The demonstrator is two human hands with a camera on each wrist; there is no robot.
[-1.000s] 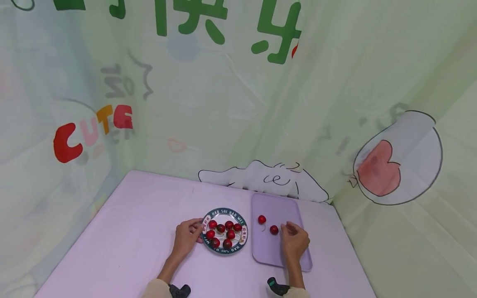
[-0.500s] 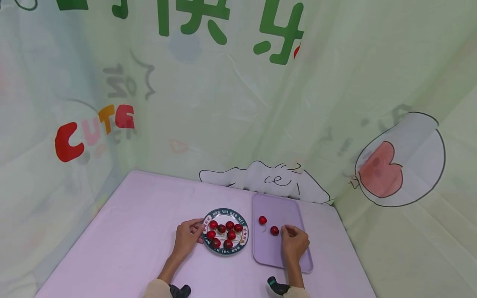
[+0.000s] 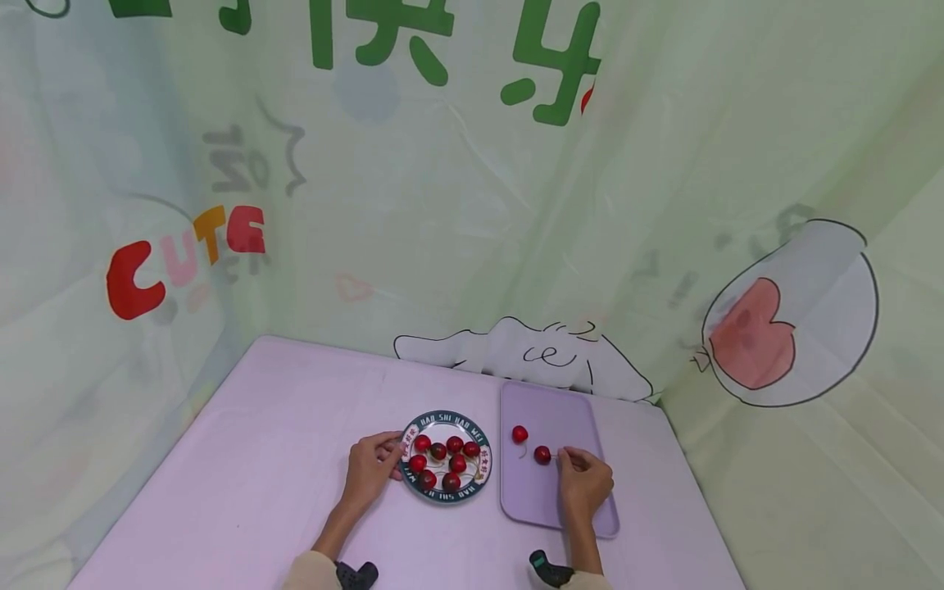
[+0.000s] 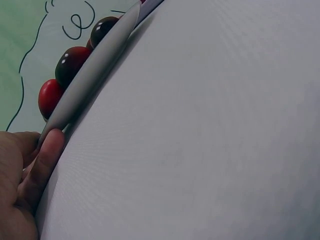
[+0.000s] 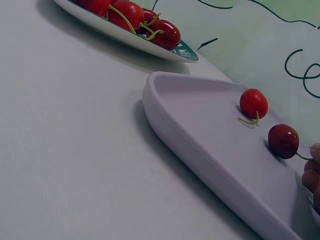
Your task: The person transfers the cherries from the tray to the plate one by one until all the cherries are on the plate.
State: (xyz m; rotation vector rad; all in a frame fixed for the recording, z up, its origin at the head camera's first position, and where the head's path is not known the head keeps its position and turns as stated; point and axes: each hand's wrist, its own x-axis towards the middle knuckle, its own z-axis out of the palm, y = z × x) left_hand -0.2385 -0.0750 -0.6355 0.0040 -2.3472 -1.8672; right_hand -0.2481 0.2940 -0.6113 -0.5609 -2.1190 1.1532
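Note:
My left hand (image 3: 371, 469) pinches the left rim of a round plate (image 3: 483, 463) with a dark green lettered border. In the left wrist view the thumb and a finger (image 4: 49, 150) lie on either side of that rim. Several red cherries (image 3: 455, 444), some with green stems, are on the plate. To its right lies a light purple tray (image 3: 533, 500) bearing two cherries. My right hand (image 3: 584, 483), over the tray, pinches the stem of the nearer, darker cherry (image 5: 283, 141). The other cherry (image 5: 254, 103) rests farther back with its stem bent down.
A pale pink-white table surface (image 3: 280, 459) surrounds the plate and tray. Printed cloth (image 3: 442, 246) hangs behind and along both sides of the table. Each wrist wears a black device, such as the one at the left wrist (image 3: 357, 576).
My right fingertips have closed in on the darker cherry's stem, from slightly apart a second ago. The left hand, plate and tray hold their places; the head view shifts slightly.

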